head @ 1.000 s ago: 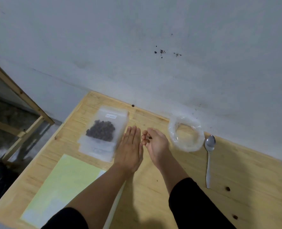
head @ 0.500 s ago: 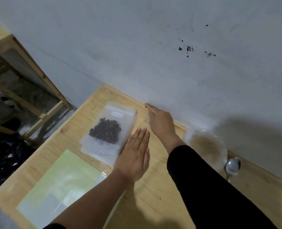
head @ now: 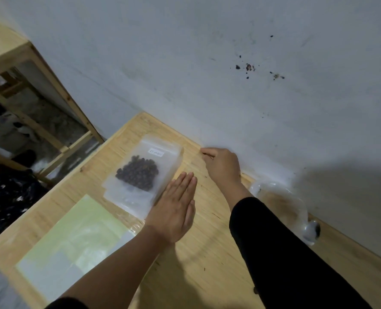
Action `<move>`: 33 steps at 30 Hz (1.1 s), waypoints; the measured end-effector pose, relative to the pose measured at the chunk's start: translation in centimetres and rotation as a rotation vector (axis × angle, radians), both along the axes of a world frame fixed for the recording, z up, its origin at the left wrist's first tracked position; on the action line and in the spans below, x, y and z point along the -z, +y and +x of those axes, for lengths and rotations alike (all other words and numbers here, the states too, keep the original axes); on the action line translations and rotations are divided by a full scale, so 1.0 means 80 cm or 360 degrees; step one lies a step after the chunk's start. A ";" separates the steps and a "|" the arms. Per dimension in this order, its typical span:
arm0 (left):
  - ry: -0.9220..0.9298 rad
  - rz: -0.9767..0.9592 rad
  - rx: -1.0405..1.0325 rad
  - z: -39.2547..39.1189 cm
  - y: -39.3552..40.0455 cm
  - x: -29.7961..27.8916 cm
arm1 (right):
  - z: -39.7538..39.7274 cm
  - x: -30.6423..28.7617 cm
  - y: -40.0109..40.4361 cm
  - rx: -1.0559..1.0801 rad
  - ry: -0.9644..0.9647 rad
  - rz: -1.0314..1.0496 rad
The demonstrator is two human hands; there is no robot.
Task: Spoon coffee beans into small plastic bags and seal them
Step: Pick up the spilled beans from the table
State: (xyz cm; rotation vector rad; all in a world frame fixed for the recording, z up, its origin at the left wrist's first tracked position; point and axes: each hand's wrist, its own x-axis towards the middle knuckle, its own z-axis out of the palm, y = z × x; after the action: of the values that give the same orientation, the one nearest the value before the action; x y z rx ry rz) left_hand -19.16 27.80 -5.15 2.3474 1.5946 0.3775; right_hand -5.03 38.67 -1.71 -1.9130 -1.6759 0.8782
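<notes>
A sealed clear bag of coffee beans [head: 140, 172] with a small white label lies on a stack of empty bags [head: 127, 197] on the wooden table [head: 207, 259]. My left hand [head: 174, 210] rests flat, palm down, with its fingers together against the stack's right edge. My right hand [head: 223, 163] reaches to the table's far edge by the wall. Its fingertips are pinched together where a stray bean lay; the bean itself is hidden under them. A crumpled clear plastic bag [head: 281, 197] lies to the right, with a metal spoon [head: 311, 230] behind it. My right arm hides the spoon's handle.
A pale green sheet [head: 73, 237] lies on the table's near left. A grey wall [head: 229, 97] runs along the table's far edge. A wooden frame [head: 58, 121] and dark clutter [head: 6, 197] stand beyond the table's left edge.
My right hand moved from beside the left hand out to the table's far edge at the wall. The left hand stayed flat by the bags. The view swung left.
</notes>
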 end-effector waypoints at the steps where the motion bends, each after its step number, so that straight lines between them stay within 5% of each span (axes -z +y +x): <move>1: -0.0005 0.0001 -0.0002 0.000 0.000 0.000 | 0.002 -0.002 -0.002 0.0023 0.0025 -0.0002; 21: -0.0005 -0.0051 0.0018 -0.001 0.003 -0.003 | -0.016 -0.008 -0.028 0.0263 -0.0226 -0.0028; 29: 0.0128 -0.0071 0.0086 0.003 0.003 -0.003 | -0.009 -0.024 -0.074 0.1135 0.1360 0.0008; 33: 0.0140 -0.0158 0.0205 0.005 0.013 -0.014 | -0.001 -0.030 -0.101 0.1499 0.1372 0.0097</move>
State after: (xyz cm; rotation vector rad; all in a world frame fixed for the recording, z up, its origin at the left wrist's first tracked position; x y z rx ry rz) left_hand -18.73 28.81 -4.05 2.4045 1.4538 0.1658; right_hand -5.11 30.57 0.71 -1.6077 -0.2379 0.9768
